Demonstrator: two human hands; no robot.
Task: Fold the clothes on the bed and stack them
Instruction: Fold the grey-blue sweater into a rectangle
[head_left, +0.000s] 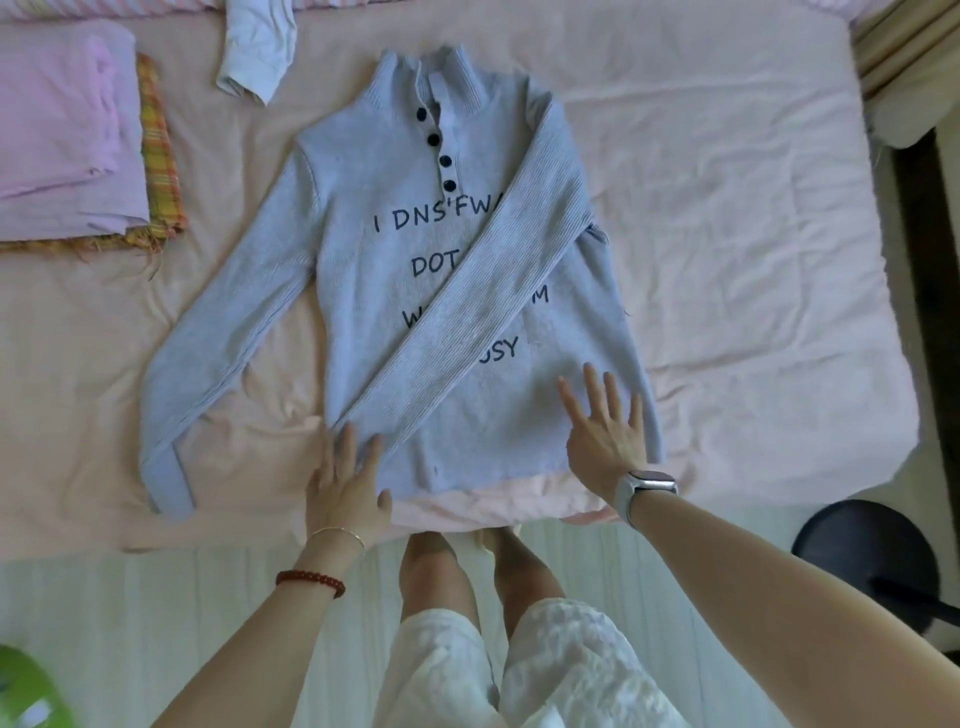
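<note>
Sweater (395, 291) lies flat and face up mid-bed (727, 208), collar far, hem near me. One sleeve (498, 291) is already folded diagonally across the chest, its cuff ending by my left hand (345, 488). Other sleeve (223, 332) is spread out to the left, not yet folded in. Left hand is flat, fingers straight, pressing the near hem and the cuff, gripping nothing. Right hand (605, 431) is flat too, fingers spread, resting on the lower right of the sweater, holding nothing.

Progress: I'd say early in this garment, one sleeve in, second sleeve and body folds left. Far left there is a stack already: folded pink cloth (67, 130) on top of a plaid one (158, 156). White garment (257, 47) at the far edge looks unfolded, so at least that one remains after this.
</note>
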